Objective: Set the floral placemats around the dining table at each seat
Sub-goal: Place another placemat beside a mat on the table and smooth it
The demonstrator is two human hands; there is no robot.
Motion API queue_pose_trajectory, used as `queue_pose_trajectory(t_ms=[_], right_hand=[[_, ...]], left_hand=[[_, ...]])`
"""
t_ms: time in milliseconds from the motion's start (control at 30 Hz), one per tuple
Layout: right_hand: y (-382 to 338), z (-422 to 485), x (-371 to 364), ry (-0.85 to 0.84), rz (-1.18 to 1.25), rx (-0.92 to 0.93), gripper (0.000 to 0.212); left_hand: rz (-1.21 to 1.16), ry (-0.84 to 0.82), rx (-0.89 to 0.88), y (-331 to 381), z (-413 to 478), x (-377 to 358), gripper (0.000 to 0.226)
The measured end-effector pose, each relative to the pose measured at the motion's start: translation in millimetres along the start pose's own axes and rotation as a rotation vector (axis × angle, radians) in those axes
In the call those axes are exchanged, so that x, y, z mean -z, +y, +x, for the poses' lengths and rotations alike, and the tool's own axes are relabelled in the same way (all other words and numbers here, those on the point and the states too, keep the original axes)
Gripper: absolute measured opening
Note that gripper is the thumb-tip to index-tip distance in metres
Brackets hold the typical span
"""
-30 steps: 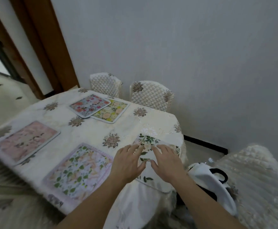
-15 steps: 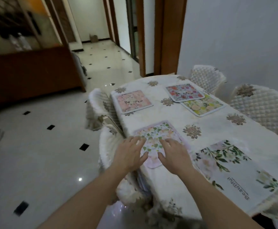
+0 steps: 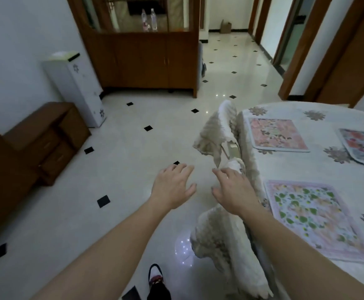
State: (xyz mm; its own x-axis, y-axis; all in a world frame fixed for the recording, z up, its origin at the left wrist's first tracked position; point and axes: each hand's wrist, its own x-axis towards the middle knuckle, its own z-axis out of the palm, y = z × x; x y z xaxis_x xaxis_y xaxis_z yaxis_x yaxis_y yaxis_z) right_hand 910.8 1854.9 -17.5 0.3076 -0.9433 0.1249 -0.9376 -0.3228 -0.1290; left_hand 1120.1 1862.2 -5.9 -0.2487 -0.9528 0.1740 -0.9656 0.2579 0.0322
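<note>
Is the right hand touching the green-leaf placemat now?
Apart. In the head view the right hand hangs open over the chair cover, and a strip of tablecloth shows between it and the green-leaf placemat.

Head view; downward over floor (image 3: 133, 148)

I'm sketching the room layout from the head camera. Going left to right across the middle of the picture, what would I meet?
Brown drawer cabinet → left hand → right hand → green-leaf floral placemat, lying flat on the dining table. Both hands are open and empty, over the floor and the covered chair.
</note>
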Motion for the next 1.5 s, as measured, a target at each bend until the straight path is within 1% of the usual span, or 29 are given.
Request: queue_pose_trajectory(t_ms=[133, 267, 467, 633, 767, 867, 1067, 1167, 1333, 1500], right_hand=[[-29, 73, -19, -0.019, -0.033, 0.005, 0.056], [-60, 150, -30, -0.053, -0.036, -0.022, 0.055], [-102, 252, -38, -0.054, -0.039, -0.015, 0.055], [-115, 313, -52, -0.079, -0.038, -0.034, 0.054], [-112, 357, -61, -0.092, -0.048, -0.023, 0.054], [-102, 394, -69, -0.094, -0.042, -0.032, 0.053], [-61, 491, -87, -0.080, -0.034, -0.042, 0.053], [-23, 552, -90, -0.088, -0.057, -0.035, 0.053], [46, 644, -81, -0.073, -0.039, -0.099, 0.052], [88, 710, -73, -0.072, -0.025, -0.145, 0.053]], left_hand=[[-0.022, 0.031, 0.032, -69, 40, -13, 0.065], [-0.040, 0.069, 0.036, -141, 79, -27, 0.059], [0.002, 0.060, 0.046, -236, 134, -27, 0.057], [0.017, 0.069, 0.065, -286, 182, -28, 0.060], [0.032, 0.019, 0.049, -310, 221, -39, 0.058], [0.030, 0.006, 0.038, -323, 258, -50, 0.056], [0.054, -0.009, 0.018, -342, 358, -69, 0.062], [0.051, -0.029, 0.010, -348, 425, -80, 0.056], [0.085, -0.048, -0.014, -347, 541, -86, 0.056], [0.081, -0.026, -0.061, -338, 637, -89, 0.056]])
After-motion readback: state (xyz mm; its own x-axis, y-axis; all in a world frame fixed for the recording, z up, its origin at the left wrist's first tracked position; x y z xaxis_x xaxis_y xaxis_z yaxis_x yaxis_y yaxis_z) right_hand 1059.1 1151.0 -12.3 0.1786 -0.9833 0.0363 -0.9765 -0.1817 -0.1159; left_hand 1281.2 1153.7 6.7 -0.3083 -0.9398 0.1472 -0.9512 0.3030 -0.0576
